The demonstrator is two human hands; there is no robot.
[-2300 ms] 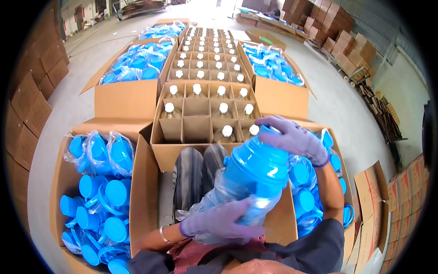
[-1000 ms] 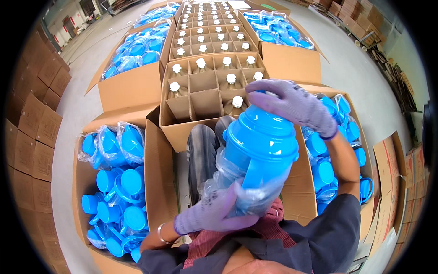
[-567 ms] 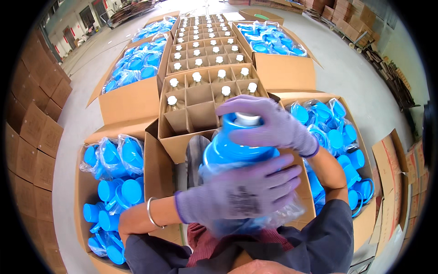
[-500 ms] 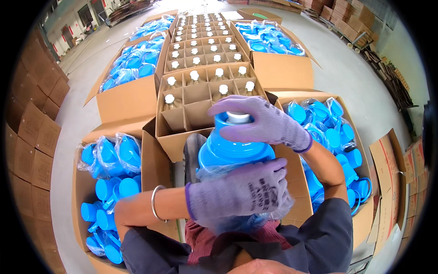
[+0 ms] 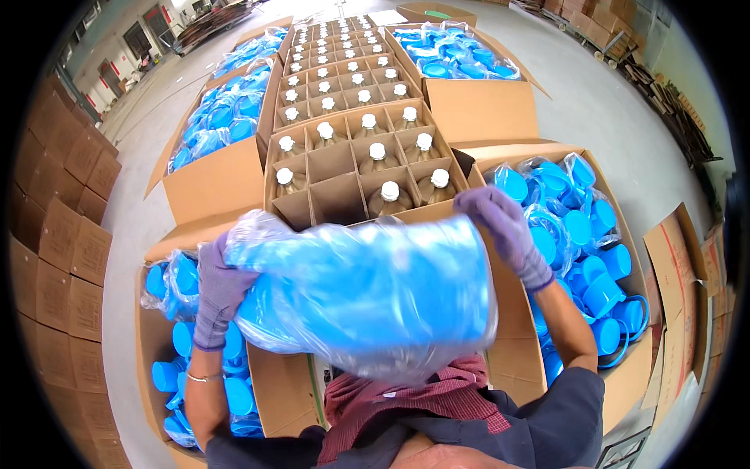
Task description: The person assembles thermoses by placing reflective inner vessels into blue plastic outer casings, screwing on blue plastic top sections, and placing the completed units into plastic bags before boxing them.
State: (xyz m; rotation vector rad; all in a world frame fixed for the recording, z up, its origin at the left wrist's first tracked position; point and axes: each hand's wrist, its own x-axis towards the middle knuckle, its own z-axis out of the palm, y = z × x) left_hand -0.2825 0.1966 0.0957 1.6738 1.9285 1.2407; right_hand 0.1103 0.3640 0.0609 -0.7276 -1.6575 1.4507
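Observation:
A large blue plastic vessel in a clear plastic bag (image 5: 367, 281) lies sideways in the air in front of my chest, blurred by motion. My left hand (image 5: 223, 277), in a purple-grey knit glove, is closed round its left end and the gathered plastic there. My right hand (image 5: 504, 230), gloved alike, is just beyond the upper right end of the vessel. Its fingers are bent and smeared, and whether they touch the bag I cannot tell. Just behind the vessel is a divided carton (image 5: 308, 205) of clear bottles with white caps; two of its visible cells hold no bottle.
Open cartons of blue plastic jugs and cups flank me, one on the left (image 5: 266, 383) and one on the right (image 5: 519, 344). More cartons with bagged blue ware (image 5: 211, 184) and bottles stretch away ahead. Stacked brown boxes (image 5: 66, 258) line the left side; flattened cardboard (image 5: 673, 293) stands at right.
The bagged vessel has swung from upright to sideways and risen. My left hand has moved left to its end. My right hand has left the white piece at its top and moved right.

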